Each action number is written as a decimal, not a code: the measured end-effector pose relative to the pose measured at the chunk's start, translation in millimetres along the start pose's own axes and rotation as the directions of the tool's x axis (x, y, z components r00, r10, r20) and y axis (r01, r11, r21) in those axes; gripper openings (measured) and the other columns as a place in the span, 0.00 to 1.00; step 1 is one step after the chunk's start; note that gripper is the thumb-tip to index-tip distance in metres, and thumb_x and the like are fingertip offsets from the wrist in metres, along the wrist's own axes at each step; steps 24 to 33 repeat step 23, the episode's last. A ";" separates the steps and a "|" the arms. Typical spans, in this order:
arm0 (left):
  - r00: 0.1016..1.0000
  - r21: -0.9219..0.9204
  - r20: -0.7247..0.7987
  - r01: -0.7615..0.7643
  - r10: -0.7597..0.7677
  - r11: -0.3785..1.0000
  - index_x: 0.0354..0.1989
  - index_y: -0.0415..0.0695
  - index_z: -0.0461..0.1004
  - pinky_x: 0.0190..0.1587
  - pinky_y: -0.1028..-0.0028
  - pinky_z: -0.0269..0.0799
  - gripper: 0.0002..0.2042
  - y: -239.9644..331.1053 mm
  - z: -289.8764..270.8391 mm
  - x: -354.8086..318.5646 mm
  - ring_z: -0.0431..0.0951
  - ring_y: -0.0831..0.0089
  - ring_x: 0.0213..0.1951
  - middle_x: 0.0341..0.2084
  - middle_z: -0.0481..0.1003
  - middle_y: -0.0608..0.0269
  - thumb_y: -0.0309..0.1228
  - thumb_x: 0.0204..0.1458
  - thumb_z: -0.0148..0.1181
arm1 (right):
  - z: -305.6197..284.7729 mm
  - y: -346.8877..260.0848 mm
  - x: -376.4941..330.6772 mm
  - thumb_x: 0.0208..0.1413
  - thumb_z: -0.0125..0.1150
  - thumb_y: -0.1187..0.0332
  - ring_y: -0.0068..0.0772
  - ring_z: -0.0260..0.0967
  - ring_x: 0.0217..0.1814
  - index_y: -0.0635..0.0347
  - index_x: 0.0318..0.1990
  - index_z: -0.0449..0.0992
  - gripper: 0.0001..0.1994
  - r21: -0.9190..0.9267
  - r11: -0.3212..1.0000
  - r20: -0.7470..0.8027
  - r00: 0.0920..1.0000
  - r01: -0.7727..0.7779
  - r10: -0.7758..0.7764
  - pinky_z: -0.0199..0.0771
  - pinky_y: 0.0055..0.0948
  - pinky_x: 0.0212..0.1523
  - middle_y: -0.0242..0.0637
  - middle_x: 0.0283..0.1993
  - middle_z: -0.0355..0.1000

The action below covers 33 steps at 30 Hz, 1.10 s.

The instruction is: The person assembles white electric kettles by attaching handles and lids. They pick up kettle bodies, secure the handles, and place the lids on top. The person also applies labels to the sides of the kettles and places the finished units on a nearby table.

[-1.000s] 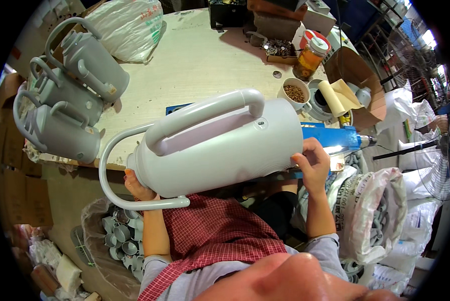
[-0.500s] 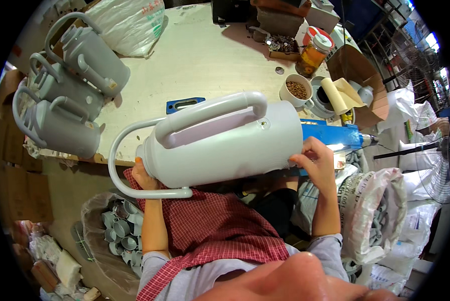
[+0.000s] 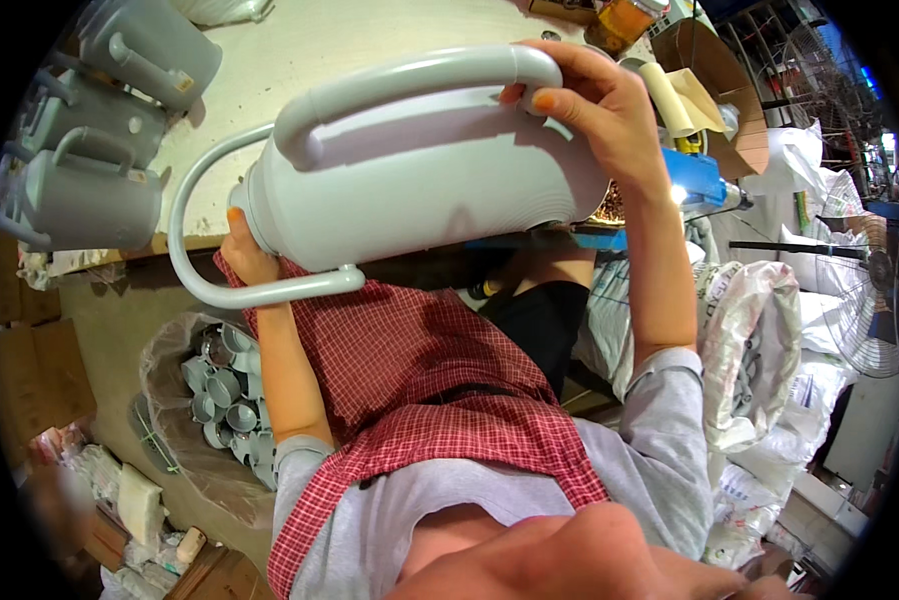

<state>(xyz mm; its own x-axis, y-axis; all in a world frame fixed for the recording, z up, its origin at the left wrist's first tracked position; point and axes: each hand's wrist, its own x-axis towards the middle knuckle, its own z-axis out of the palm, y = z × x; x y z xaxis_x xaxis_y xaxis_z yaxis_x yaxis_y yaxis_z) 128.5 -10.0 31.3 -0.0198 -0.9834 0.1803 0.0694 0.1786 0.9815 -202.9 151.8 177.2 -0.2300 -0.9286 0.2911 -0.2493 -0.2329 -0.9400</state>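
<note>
A large grey thermos jug (image 3: 419,190) lies on its side in the air, above the table's near edge and my lap. Its mouth end points left and its base points right. A long side handle (image 3: 409,85) runs along its upper side, and a curved carrying handle (image 3: 182,220) loops around the mouth end. My left hand (image 3: 249,250) holds the neck, its fingers partly hidden behind the jug. With thumb and fingers, my right hand (image 3: 604,105) grips the base end of the side handle. Behind my right wrist are small brass-coloured pieces (image 3: 611,205), mostly hidden.
Several similar grey jugs (image 3: 89,195) lie at the table's left end. A blue tool (image 3: 699,183) rests by the right edge, near a yellowish roll (image 3: 666,100) and a cardboard box (image 3: 734,110). A lined bag of grey parts (image 3: 159,370) stands lower left; white sacks and a fan (image 3: 864,265) are right.
My right hand has moved from the jug's base up to the end of its side handle. The jug has shifted up and left in view, and the whole view has shifted as well.
</note>
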 end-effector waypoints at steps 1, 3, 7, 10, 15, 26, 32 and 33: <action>1.000 -0.029 0.012 0.027 -0.026 0.999 0.19 0.38 0.75 0.21 0.78 0.61 0.28 1.7 0.4 -1.2 0.68 0.82 0.18 0.14 0.73 0.68 0.48 0.66 0.47 | -1.4 -1.0 -1.5 0.56 0.63 0.73 0.23 0.75 0.43 0.66 0.53 0.76 0.17 -0.009 1.000 -0.002 1.000 -0.026 0.026 0.74 0.24 0.50 0.34 0.39 0.79; 1.000 -0.051 0.002 0.008 -0.008 0.999 0.20 0.38 0.75 0.21 0.78 0.61 0.28 3.8 1.6 -1.2 0.68 0.83 0.18 0.14 0.73 0.69 0.47 0.66 0.47 | -5.3 1.2 -0.5 0.56 0.63 0.72 0.22 0.75 0.43 0.66 0.52 0.76 0.17 -0.022 1.000 0.031 0.999 -0.021 0.022 0.74 0.24 0.49 0.34 0.40 0.79; 0.999 -0.086 0.045 -0.012 0.016 0.996 0.20 0.38 0.76 0.22 0.78 0.61 0.27 -2.4 -6.7 -0.2 0.68 0.83 0.18 0.14 0.73 0.69 0.46 0.67 0.47 | -3.9 -1.8 -3.6 0.53 0.65 0.70 0.28 0.76 0.43 0.64 0.51 0.76 0.18 -0.234 0.971 0.028 0.999 0.040 -0.035 0.74 0.26 0.50 0.37 0.40 0.79; 1.000 0.015 -0.011 -0.010 0.010 1.000 0.19 0.39 0.74 0.22 0.79 0.59 0.27 -4.6 -12.3 -4.8 0.67 0.84 0.18 0.14 0.72 0.69 0.46 0.67 0.47 | 2.6 -12.7 -6.0 0.51 0.66 0.68 0.41 0.77 0.44 0.62 0.51 0.76 0.19 -0.512 0.851 0.010 0.991 0.120 -0.134 0.72 0.34 0.55 0.43 0.39 0.78; 0.995 -0.028 0.076 -0.054 0.056 0.998 0.29 0.34 0.78 0.28 0.75 0.72 0.26 -12.8 -32.0 -3.3 0.76 0.76 0.24 0.22 0.78 0.61 0.47 0.66 0.46 | 7.2 -6.8 -7.7 0.51 0.66 0.65 0.57 0.71 0.56 0.56 0.50 0.77 0.18 -0.582 0.809 -0.020 0.993 0.083 -0.116 0.66 0.43 0.61 0.46 0.43 0.78; 0.962 0.008 0.157 -0.226 0.222 0.974 0.23 0.37 0.74 0.33 0.76 0.67 0.17 -11.9 8.6 -1.2 0.68 0.79 0.26 0.23 0.75 0.66 0.29 0.63 0.45 | 4.0 8.3 -19.6 0.51 0.66 0.64 0.38 0.76 0.44 0.61 0.50 0.77 0.19 -0.590 0.806 -0.113 0.985 0.040 -0.132 0.74 0.34 0.48 0.41 0.44 0.77; 0.962 0.008 0.157 -0.226 0.222 0.974 0.23 0.37 0.74 0.33 0.76 0.67 0.17 -11.9 8.6 -1.2 0.68 0.79 0.26 0.23 0.75 0.66 0.29 0.63 0.45 | 4.0 8.3 -19.6 0.51 0.66 0.64 0.38 0.76 0.44 0.61 0.50 0.77 0.19 -0.590 0.806 -0.113 0.985 0.040 -0.132 0.74 0.34 0.48 0.41 0.44 0.77; 0.962 0.008 0.157 -0.226 0.222 0.974 0.23 0.37 0.74 0.33 0.76 0.67 0.17 -11.9 8.6 -1.2 0.68 0.79 0.26 0.23 0.75 0.66 0.29 0.63 0.45 | 4.0 8.3 -19.6 0.51 0.66 0.64 0.38 0.76 0.44 0.61 0.50 0.77 0.19 -0.590 0.806 -0.113 0.985 0.040 -0.132 0.74 0.34 0.48 0.41 0.44 0.77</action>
